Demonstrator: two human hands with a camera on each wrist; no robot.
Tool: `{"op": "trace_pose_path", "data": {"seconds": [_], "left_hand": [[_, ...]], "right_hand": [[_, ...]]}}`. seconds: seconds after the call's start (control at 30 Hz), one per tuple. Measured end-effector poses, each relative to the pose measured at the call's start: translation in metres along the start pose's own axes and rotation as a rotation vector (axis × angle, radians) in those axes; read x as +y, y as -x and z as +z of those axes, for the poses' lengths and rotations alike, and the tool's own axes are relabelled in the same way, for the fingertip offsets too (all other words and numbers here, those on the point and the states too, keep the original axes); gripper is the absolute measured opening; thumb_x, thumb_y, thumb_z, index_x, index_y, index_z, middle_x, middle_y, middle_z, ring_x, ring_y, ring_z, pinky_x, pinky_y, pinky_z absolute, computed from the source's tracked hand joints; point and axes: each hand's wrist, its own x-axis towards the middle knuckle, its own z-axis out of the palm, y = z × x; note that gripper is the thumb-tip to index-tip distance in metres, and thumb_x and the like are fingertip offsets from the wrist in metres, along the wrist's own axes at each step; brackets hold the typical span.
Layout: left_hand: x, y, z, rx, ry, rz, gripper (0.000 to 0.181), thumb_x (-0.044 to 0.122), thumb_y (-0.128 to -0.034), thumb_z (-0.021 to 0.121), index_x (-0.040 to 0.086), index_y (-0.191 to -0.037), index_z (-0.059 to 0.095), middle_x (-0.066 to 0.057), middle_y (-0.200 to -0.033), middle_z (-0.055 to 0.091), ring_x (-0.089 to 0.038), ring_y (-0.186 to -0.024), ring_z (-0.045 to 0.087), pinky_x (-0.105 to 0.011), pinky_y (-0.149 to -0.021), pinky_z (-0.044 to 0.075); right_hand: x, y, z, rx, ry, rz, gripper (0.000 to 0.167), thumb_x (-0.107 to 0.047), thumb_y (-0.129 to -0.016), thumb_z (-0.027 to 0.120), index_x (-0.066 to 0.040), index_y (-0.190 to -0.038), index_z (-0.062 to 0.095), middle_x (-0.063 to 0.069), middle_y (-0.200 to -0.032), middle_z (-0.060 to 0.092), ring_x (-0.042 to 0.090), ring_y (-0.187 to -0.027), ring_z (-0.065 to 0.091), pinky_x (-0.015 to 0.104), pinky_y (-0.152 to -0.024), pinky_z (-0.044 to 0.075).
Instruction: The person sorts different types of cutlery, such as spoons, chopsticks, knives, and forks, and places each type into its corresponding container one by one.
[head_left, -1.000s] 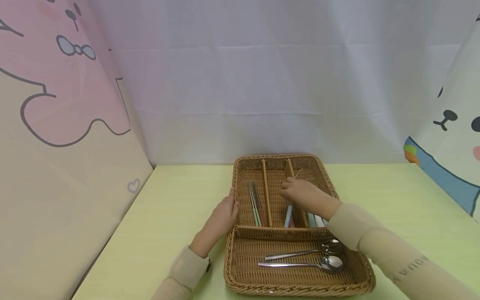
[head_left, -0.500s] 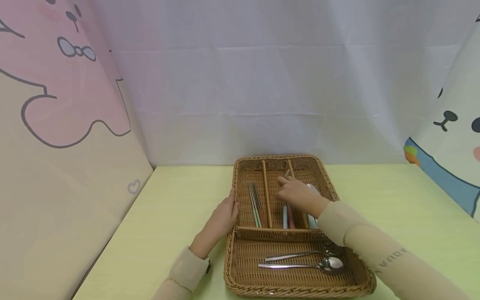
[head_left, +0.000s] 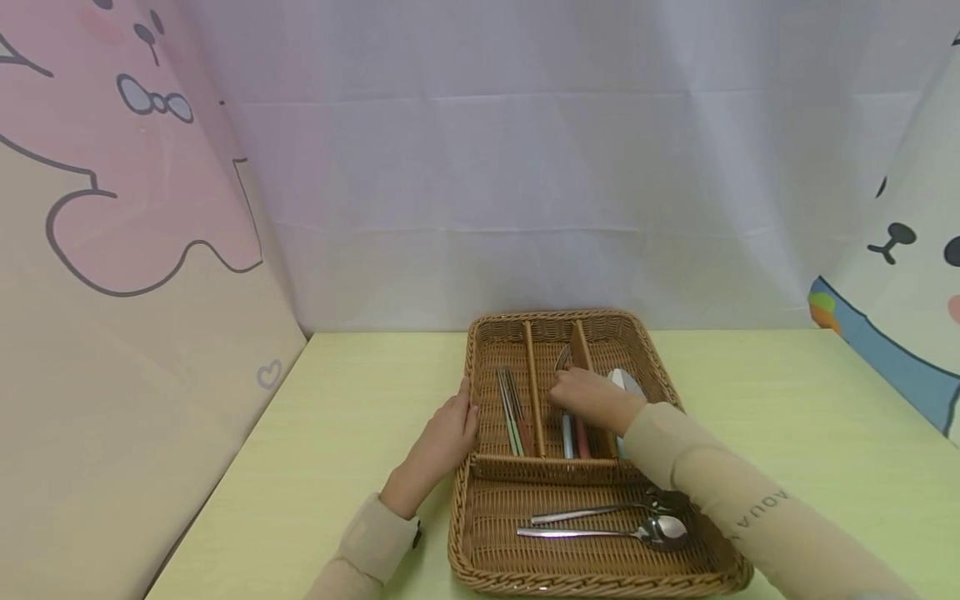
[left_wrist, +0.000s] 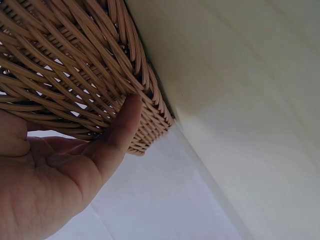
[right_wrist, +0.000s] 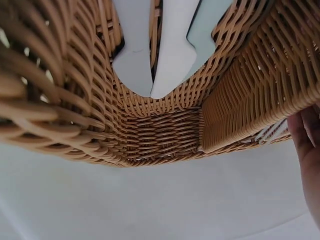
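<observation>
A brown wicker cutlery basket [head_left: 600, 587] has several compartments. My left hand [head_left: 442, 437] holds its left rim; in the left wrist view the thumb [left_wrist: 122, 127] presses on the outer wall. In the middle back compartment my right hand [head_left: 596, 398] holds a fork, whose metal tines [head_left: 562, 358] stick out beyond the fingers. The rest of this fork is hidden by the hand. Below the hand, a light blue handle [head_left: 567, 437] and a red handle [head_left: 582, 439] lie in the same compartment. In the right wrist view the fork's tines [right_wrist: 272, 131] show past the divider [right_wrist: 260, 95].
Chopsticks [head_left: 512, 412] lie in the left back compartment. Several pale-bladed knives [right_wrist: 172, 55] lie in the right one. Two metal spoons, one in front [head_left: 600, 532], lie in the front compartment. The basket stands on a yellow-green table [head_left: 300, 500], close to a white cloth backdrop [head_left: 450, 192].
My right hand has moved left and down, bringing the fork from above the right divider into the middle compartment. My left hand stays on the rim.
</observation>
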Motion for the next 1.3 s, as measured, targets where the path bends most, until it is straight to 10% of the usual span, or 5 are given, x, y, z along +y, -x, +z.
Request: {"op": "trace_pose_path", "data": {"seconds": [0.17, 0.63, 1.3], "left_hand": [[0.0, 0.0, 0.0, 0.004, -0.002, 0.009, 0.052, 0.015, -0.0993, 0.034, -0.011, -0.141, 0.017, -0.008, -0.083, 0.053, -0.011, -0.057, 0.041, -0.021, -0.049, 0.037], [0.001, 0.001, -0.001, 0.008, -0.011, 0.004, 0.052, 0.016, -0.0993, 0.035, -0.011, -0.141, 0.018, -0.008, -0.082, 0.053, -0.011, -0.057, 0.041, -0.022, -0.051, 0.037], [-0.001, 0.0, 0.001, 0.012, -0.029, -0.004, 0.053, 0.016, -0.0991, 0.036, -0.01, -0.141, 0.019, -0.015, -0.093, 0.057, -0.014, -0.064, 0.046, -0.027, -0.057, 0.043]], "right_hand": [[0.0, 0.001, 0.004, -0.023, -0.093, 0.039, 0.019, -0.003, -0.085, 0.06, -0.013, -0.069, 0.057, 0.001, -0.074, 0.06, 0.012, -0.066, 0.053, 0.026, -0.059, 0.043], [-0.004, 0.003, 0.002, -0.175, -0.129, 0.093, 0.015, -0.001, -0.088, 0.055, -0.007, -0.099, 0.064, 0.013, -0.104, 0.064, 0.028, -0.094, 0.062, 0.04, -0.08, 0.051], [-0.004, 0.009, -0.009, -0.052, -0.124, 0.065, 0.009, -0.01, -0.088, 0.059, -0.006, -0.094, 0.063, 0.007, -0.086, 0.063, 0.018, -0.072, 0.061, 0.028, -0.06, 0.052]]}}
